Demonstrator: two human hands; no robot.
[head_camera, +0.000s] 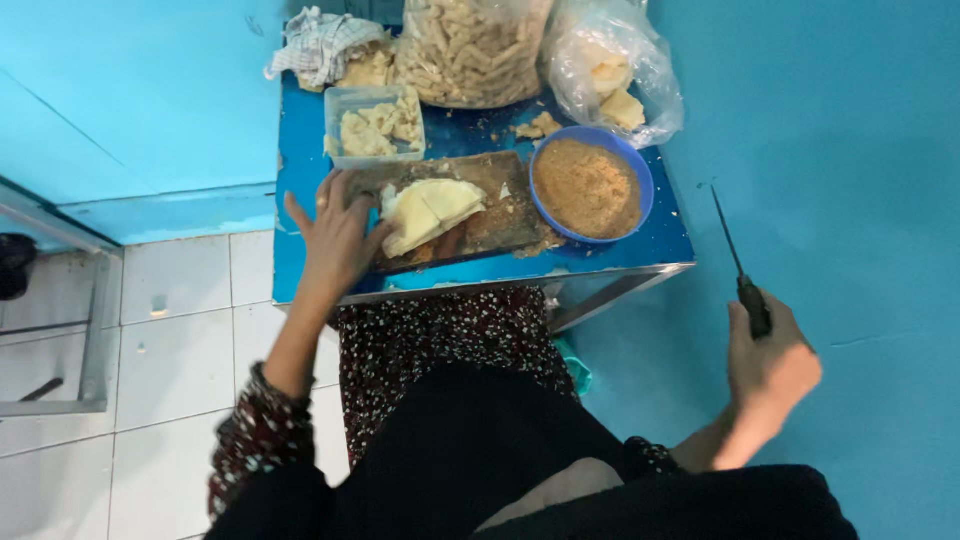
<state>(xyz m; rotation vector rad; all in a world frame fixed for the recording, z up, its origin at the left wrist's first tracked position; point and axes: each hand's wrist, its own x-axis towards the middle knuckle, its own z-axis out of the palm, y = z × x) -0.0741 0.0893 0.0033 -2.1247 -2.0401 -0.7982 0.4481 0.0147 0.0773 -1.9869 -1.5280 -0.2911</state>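
My left hand (338, 235) rests with spread fingers on the left end of a worn wooden cutting board (500, 215), touching a pale yellow slab of dough-like food (432, 210) that lies on it. My right hand (768, 362) is off to the right, away from the table and near the blue wall, closed around the dark handle of a thin-bladed knife (738, 265) that points up and away. A blue bowl (640, 170) of brown crumbs sits just right of the board.
The small blue table (660, 245) also carries a clear tub of pale pieces (372, 125), a big clear bag of snack sticks (470, 50), a plastic bag with yellow chunks (612, 70) and a checked cloth (320, 45). White floor tiles (180, 340) lie left.
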